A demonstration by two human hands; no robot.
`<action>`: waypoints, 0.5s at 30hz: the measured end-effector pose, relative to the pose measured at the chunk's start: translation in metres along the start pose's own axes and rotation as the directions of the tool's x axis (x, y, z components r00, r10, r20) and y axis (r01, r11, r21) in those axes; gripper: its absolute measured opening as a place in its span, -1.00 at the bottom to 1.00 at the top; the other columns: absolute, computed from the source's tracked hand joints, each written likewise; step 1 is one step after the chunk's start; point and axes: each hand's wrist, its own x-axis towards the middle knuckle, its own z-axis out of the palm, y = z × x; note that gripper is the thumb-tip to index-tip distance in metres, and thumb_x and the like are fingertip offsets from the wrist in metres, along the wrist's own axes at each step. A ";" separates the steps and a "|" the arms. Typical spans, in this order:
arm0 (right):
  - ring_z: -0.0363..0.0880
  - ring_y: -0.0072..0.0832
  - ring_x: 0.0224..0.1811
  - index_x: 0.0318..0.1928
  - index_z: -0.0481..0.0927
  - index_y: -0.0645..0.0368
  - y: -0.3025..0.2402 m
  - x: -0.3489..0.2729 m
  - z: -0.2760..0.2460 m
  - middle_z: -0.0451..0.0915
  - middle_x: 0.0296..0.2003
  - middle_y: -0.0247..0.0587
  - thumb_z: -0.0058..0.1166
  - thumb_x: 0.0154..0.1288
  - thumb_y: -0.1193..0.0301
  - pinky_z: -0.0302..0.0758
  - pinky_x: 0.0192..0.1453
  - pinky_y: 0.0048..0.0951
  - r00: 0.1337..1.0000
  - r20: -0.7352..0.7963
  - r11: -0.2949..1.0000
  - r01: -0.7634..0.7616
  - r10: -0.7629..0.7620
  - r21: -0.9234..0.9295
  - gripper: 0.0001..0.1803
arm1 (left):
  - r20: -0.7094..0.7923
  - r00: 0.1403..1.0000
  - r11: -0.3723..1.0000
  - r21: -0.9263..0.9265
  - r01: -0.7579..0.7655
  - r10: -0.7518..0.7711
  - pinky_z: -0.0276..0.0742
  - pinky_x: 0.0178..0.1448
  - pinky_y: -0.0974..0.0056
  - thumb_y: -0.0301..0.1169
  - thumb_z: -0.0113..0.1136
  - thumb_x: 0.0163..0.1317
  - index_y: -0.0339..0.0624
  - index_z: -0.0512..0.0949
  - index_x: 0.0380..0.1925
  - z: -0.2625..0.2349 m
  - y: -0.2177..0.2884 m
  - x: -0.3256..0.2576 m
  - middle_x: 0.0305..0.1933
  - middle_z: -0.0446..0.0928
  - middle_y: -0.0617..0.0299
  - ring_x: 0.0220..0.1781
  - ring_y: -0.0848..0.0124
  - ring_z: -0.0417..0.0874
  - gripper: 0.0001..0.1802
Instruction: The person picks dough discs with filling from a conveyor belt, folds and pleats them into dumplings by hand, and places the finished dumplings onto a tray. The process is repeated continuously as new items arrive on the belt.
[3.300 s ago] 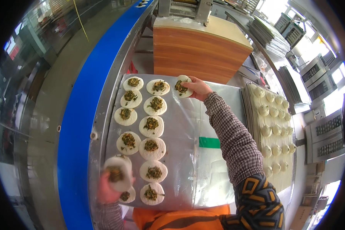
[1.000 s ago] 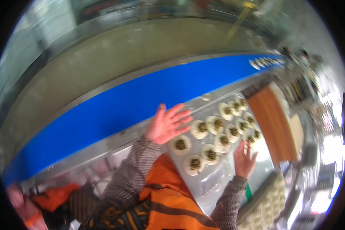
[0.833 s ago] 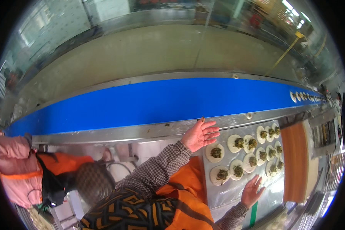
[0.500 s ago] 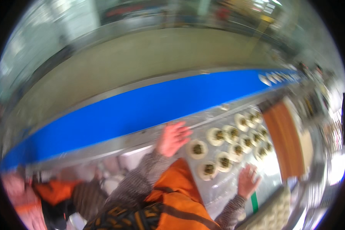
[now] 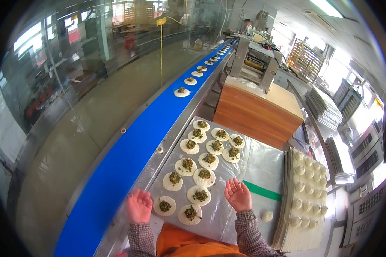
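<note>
My left hand was held open, palm up and fingers spread, gripping nothing, just beside the dough round at the near left corner of the plastic-covered steel table. My right hand was open too, fingers loosely splayed, empty, hovering at about three o'clock from the nearest rounds. The filled dough rounds, each topped with dark green filling, lay in rows between my hands and ran on toward twelve o'clock. A blue conveyor belt ran at nine o'clock, carrying more rounds far off. At three o'clock sat a tray of shaped dumplings, with one dumpling beside it.
</note>
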 end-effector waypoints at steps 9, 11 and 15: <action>0.56 -0.36 0.04 0.07 0.49 0.09 -0.003 0.024 -0.009 0.61 -0.05 -0.28 -0.13 0.44 0.37 0.48 0.09 -0.28 0.997 0.002 0.997 -0.077 0.077 0.013 -0.74 | 0.036 0.994 0.987 0.131 0.095 -0.101 0.54 -0.10 0.23 -0.14 0.08 0.33 -0.09 0.49 -0.05 0.029 -0.022 0.023 -0.13 0.57 0.27 -0.08 0.33 0.60 -0.67; 0.57 -0.39 0.00 0.06 0.49 0.09 -0.004 0.028 -0.009 0.62 -0.08 -0.29 -0.12 0.44 0.38 0.50 0.05 -0.30 0.997 -0.014 0.997 -0.079 0.079 -0.012 -0.75 | 0.036 0.993 0.971 0.215 0.102 -0.112 0.53 -0.12 0.24 -0.15 0.08 0.34 -0.08 0.48 -0.04 0.046 -0.022 0.033 -0.13 0.56 0.27 -0.09 0.34 0.59 -0.68; 0.61 -0.44 -0.11 0.03 0.50 0.10 -0.011 0.042 0.004 0.62 -0.13 -0.30 -0.08 0.43 0.43 0.55 -0.05 -0.38 0.999 0.001 0.980 -0.048 0.049 -0.195 -0.78 | 0.058 0.996 0.879 0.477 0.028 -0.063 0.48 -0.14 0.26 -0.20 0.04 0.37 -0.07 0.43 0.00 0.099 -0.013 0.077 -0.13 0.53 0.27 -0.14 0.39 0.57 -0.70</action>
